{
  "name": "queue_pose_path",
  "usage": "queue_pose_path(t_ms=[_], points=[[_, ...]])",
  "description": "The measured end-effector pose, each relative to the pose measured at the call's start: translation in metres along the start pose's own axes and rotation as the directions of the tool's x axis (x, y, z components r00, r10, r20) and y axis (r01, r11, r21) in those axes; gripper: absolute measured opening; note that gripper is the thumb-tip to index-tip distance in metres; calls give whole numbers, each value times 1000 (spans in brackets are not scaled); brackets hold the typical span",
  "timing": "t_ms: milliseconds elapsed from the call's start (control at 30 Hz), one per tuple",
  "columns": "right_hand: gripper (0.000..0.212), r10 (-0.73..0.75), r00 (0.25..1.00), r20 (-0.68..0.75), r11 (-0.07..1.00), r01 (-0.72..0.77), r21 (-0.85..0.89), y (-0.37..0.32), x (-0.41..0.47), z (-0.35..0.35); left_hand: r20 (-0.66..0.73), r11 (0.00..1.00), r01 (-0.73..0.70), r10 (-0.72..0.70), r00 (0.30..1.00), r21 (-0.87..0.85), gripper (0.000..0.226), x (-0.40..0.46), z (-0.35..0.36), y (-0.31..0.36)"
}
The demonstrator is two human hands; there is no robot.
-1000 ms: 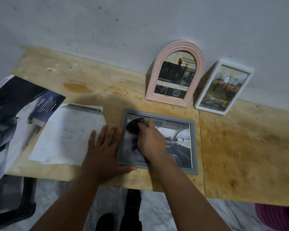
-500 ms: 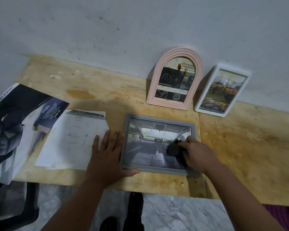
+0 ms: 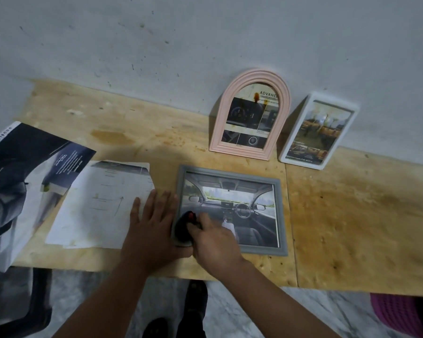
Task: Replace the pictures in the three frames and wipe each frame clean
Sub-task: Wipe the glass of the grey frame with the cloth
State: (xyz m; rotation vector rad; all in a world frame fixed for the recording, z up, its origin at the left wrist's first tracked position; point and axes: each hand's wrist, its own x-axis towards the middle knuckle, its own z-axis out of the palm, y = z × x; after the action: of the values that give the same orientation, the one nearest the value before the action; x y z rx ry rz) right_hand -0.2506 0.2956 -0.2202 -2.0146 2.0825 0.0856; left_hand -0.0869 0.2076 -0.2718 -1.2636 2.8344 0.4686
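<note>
A grey rectangular frame with a car-interior picture lies flat near the table's front edge. My right hand grips a dark cloth with a red spot and presses it on the frame's lower left corner. My left hand lies flat on the table, fingers straight, touching the frame's left edge. A pink arched frame and a white rectangular frame lean against the wall behind, each with a picture inside.
A loose white sheet lies left of my left hand, with a dark car brochure further left. The wooden table has a seam right of the grey frame. A purple thing sits below the table at lower right.
My right hand with the cloth swept from the frame's upper left to its lower right, then back to the lower left corner. My left hand stayed at the frame's left edge.
</note>
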Motion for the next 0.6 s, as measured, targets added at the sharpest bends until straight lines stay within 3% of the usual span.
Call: queue_pose_path(t_ms=[133,200,300,400,500,533,600], points=[[43,-27,1000,-1,985,27,168,5,13,5,0,1000,-2,2,1000,-3,133,0,2,-2],[45,38,994,102,936,-71,345,23,12,-2,-4,1000,-2,2,1000,0,135,0,1,-1],[43,246,969,27,787,-215,578,62,-9,-19,-4,1000,-1,1,1000,2,138,0,0,-1],[39,578,805,-133,600,-310,737,122,-56,-30,-7,1000,-1,1,1000,8,137,-1,-1,0],[48,792,600,-118,474,-480,738,183,-99,-24,-28,1000,-11,11,1000,4,136,0,0,1],[55,820,569,-60,440,-560,702,200,-109,-18,-32,1000,-13,13,999,2,136,1,0,1],[71,812,580,73,430,-677,598,222,-124,-6,-33,1000,-7,8,999,20,136,1,1,2]])
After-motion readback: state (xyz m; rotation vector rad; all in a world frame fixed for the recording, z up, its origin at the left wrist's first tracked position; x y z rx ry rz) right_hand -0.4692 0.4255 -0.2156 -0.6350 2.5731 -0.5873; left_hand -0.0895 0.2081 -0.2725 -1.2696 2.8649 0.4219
